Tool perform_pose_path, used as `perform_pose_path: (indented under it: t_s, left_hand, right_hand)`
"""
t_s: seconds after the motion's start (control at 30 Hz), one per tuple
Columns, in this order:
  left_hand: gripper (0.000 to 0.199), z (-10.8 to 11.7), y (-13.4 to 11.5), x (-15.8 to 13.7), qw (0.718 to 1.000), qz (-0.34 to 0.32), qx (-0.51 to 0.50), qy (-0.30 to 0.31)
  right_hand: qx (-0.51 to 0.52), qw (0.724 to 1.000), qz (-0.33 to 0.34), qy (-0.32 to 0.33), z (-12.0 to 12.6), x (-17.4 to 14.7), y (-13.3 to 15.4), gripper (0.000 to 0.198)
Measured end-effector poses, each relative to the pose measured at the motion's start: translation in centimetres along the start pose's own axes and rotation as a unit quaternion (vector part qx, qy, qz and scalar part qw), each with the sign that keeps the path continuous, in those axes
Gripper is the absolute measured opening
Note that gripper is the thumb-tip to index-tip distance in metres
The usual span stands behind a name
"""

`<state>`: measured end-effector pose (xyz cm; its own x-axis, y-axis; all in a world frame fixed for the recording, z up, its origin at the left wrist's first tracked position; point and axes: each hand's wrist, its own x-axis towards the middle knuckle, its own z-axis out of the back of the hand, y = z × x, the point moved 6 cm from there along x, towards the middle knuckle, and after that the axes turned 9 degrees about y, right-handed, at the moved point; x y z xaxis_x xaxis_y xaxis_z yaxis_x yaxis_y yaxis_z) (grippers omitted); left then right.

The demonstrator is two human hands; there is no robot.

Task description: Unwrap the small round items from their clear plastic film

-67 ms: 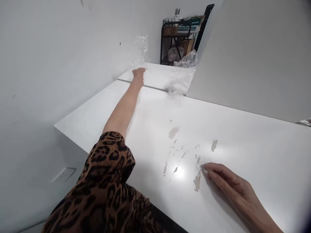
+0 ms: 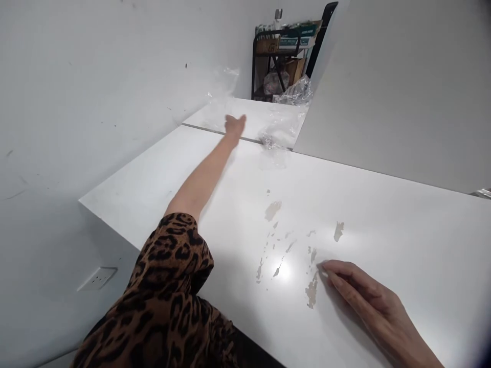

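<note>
My left hand is stretched far out over the seam at the back of the white table, its fingers apart and nothing in them. Just beyond it a thin clear plastic piece hovers by the wall, apart from the fingers. To its right lies a crumpled clear plastic bag, across the seam. Low on the right, my right hand has thumb and forefinger pressed together at the tabletop; whatever they pinch, if anything, is hidden. Beside the fingertips are worn beige patches on the white surface.
A large grey panel rises along the table's right rear edge. Behind stands a black rack with boxes and plastic-wrapped things. A white wall runs along the left, with a socket plate below table height.
My left hand has moved right and slightly toward me, away from the clear plastic by the wall, and its fingers have spread. The right hand stays almost in place.
</note>
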<state>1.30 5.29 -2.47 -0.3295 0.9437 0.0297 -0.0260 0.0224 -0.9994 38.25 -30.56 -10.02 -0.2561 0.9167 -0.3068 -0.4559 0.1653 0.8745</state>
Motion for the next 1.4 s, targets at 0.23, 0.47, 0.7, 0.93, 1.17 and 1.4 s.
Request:
perform_pose_path:
  t_s: [0.23,0.47,0.7,0.93,1.17,1.4]
  left_hand:
    - [0.086,-10.6,5.3,-5.3,0.923,-0.013,0.352,0.154]
    - [0.056,-8.0,5.2,-11.1,0.908,0.004,0.368,0.2]
    - [0.06,-4.0,5.9,-25.2,0.904,-0.022,0.26,0.338]
    - [0.05,-4.2,4.7,-33.0,0.883,-0.025,0.159,0.441]
    - [0.072,-6.8,5.6,-30.8,0.922,0.047,0.189,0.334]
    - [0.096,-7.4,3.4,-32.3,0.909,-0.012,0.181,0.376]
  right_hand:
    - [-0.002,0.999,0.033,-0.002,-0.3,0.0,0.5,0.033]
    - [-0.021,0.997,0.069,0.031,-0.1,0.6,-0.1,0.037]
    - [0.079,0.995,0.062,-0.004,0.3,1.6,-0.9,0.045]
    - [0.263,0.958,0.017,-0.109,0.6,3.6,0.7,0.06]
    - [0.32,0.939,0.021,-0.127,0.3,6.6,3.0,0.033]
    - [0.328,0.917,0.206,-0.099,1.9,5.2,5.8,0.03]
